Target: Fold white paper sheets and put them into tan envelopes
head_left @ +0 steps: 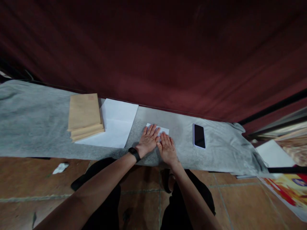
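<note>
Head cam pic, looking down at a narrow desk (pixel 55 123) w/ grey cloth over it. Both hands are palm-down on a small piece of white paper (pixel 164 130), approx. mid-desk. Left hand (pixel 150 139) covers the left part, fingers straight and a bit spread. Right hand (pixel 168 149) is just beside it, fingers out flat over the lower right part, thumb side next to the left hand. So grip on both = apart, flat hands, nothing pinched AFAICT. Only the far edge and top corners of the paper show, so can't tell how much is under the palms.

Left wrist has a black watch (pixel 134 154) (or fitness band, hard to say at this res).

Other stuff on the desk: left of the hands there's a bigger white sheet (pixel 120 124) w/ a faint crease across it, and a stack of brown envelopes (pixel 83 111) sitting partly on top of it, lower ones poking out toward the person. Right of the hands, well apart from them, a phone (pixel 199 136) lies flat, dark screen up, light purple case. Dark red fabric (pixel 148 64) behind the desk, brown tile floor (pixel 141 204) below, plus a white scrap (pixel 60 168) on the left.
</note>
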The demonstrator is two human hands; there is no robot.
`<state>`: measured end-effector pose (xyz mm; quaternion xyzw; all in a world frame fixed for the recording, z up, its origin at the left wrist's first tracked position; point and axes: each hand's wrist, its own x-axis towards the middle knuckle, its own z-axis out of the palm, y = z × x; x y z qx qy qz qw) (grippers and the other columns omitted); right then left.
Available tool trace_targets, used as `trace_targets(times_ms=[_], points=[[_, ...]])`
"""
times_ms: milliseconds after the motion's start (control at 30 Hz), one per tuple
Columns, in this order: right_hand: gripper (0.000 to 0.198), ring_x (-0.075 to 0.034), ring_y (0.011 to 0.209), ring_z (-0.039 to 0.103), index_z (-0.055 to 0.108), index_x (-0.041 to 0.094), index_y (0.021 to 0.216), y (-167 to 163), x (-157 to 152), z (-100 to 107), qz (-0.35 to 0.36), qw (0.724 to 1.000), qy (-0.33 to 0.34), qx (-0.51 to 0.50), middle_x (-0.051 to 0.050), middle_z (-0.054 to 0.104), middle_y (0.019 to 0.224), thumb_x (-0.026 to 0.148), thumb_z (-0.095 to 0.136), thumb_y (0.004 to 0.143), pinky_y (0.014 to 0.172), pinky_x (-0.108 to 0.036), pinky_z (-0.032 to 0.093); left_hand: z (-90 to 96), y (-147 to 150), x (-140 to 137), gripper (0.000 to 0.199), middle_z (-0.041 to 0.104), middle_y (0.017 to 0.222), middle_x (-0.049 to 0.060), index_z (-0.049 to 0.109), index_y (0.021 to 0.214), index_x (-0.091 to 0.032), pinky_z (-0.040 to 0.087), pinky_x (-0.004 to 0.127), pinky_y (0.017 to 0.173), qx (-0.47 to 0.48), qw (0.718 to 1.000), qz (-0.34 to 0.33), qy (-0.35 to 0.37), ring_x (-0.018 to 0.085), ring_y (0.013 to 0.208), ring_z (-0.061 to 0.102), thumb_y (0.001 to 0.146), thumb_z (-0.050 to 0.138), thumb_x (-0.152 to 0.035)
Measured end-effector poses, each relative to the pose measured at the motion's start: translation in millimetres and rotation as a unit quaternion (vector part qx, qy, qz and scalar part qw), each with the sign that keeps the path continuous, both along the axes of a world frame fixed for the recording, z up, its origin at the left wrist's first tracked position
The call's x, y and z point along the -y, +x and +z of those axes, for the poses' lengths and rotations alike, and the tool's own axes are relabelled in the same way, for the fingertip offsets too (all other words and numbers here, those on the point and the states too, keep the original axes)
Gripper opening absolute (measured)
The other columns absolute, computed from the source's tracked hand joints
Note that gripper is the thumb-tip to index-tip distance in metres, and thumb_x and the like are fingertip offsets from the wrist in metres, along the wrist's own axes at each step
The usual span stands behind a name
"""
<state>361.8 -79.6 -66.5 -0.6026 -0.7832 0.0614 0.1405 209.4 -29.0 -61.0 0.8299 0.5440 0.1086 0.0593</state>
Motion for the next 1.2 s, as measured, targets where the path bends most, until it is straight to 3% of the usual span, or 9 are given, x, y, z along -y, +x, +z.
trace_targets(times_ms=[233, 667, 933, 1033, 1200], points=[[0.058, -0.026, 0.151, 0.025, 0.026, 0.013, 0.158, 11, -2, -1, -0.022, 1.0, -0.003, 0.007, -0.012, 0.028, 0.162, 0.04, 0.03, 0.106, 0.122, -0.046, 0.017, 0.1, -13, -4, 0.058, 0.028, 0.164, 0.013, 0.036, 0.154, -0.015, 0.012, 0.045, 0.125, 0.012, 1.0, 0.024, 0.01, 0.026, 0.153, 0.02, 0.101, 0.032, -0.04], [0.056, -0.028, 0.149, 0.029, 0.029, 0.011, 0.156, 27, -3, 0, -0.051, 0.996, 0.012, 0.068, -0.011, 0.03, 0.162, 0.034, 0.029, 0.106, 0.12, -0.045, 0.021, 2.2, -35, -10, 0.06, 0.027, 0.164, 0.01, 0.03, 0.157, -0.017, 0.016, 0.047, 0.124, -0.057, 0.993, 0.101, -0.013, 0.027, 0.153, 0.02, 0.102, 0.029, -0.04], [0.055, -0.026, 0.148, 0.031, 0.031, 0.014, 0.156, 30, -2, 1, -0.062, 0.996, 0.002, 0.059, -0.01, 0.032, 0.161, 0.027, 0.033, 0.103, 0.12, -0.044, 0.021, 7.1, -48, -11, 0.059, 0.03, 0.162, 0.016, 0.036, 0.153, -0.006, 0.017, 0.05, 0.124, -0.022, 0.989, 0.138, 0.043, 0.031, 0.152, 0.022, 0.098, 0.031, -0.028], [0.055, -0.026, 0.148, 0.031, 0.033, 0.014, 0.156, 29, -3, 2, -0.066, 0.997, 0.0, 0.049, -0.01, 0.033, 0.161, 0.026, 0.034, 0.103, 0.121, -0.044, 0.021, 14.1, -35, -6, 0.059, 0.029, 0.162, 0.017, 0.035, 0.152, -0.002, 0.017, 0.047, 0.125, 0.007, 0.994, 0.082, 0.077, 0.028, 0.153, 0.019, 0.098, 0.03, -0.024], [0.054, -0.027, 0.149, 0.03, 0.035, 0.011, 0.154, 26, -6, 8, -0.064, 0.997, -0.015, 0.025, -0.013, 0.034, 0.16, 0.031, 0.033, 0.104, 0.12, -0.047, 0.022, 8.3, -4, 12, 0.056, 0.034, 0.161, 0.011, 0.036, 0.153, -0.01, 0.022, 0.041, 0.125, 0.028, 0.995, -0.088, 0.048, 0.021, 0.152, 0.025, 0.1, 0.029, -0.028]])
